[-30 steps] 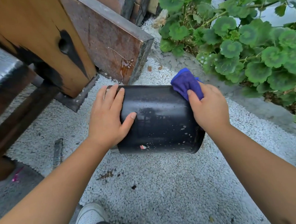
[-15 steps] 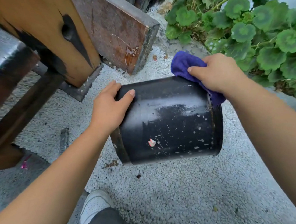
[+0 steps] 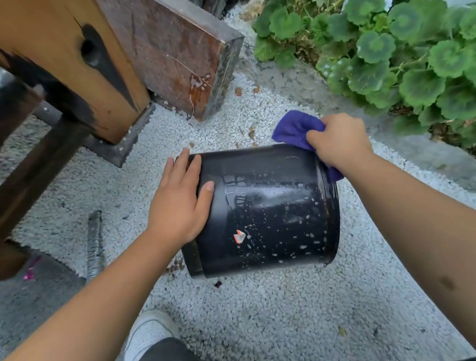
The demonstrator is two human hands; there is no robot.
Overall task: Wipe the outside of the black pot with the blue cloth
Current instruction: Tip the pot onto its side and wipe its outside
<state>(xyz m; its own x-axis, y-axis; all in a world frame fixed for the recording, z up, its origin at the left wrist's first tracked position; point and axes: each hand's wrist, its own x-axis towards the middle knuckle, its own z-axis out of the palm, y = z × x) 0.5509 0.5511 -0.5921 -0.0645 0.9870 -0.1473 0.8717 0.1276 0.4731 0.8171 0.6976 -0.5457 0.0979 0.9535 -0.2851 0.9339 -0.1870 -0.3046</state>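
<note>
The black pot (image 3: 266,209) lies on its side above the gravel, its glossy wall speckled with pale spots and a small red-white sticker. My left hand (image 3: 179,204) rests flat on the pot's left end, fingers straight, thumb across the wall. My right hand (image 3: 337,140) grips the blue cloth (image 3: 296,128) and presses it onto the pot's upper right edge near the rim. Part of the cloth hangs behind the rim under my wrist.
Wooden beams (image 3: 95,66) and a rusty slab (image 3: 176,51) stand at the back left. Green leafy plants (image 3: 392,40) fill the right. A metal rod (image 3: 94,245) lies on the white gravel (image 3: 273,309). My shoe (image 3: 147,334) is below.
The pot sits closer to me in view than a second ago. My right hand with the cloth has gone from the pot's right side up to its far upper right edge. My left hand stays on the left end.
</note>
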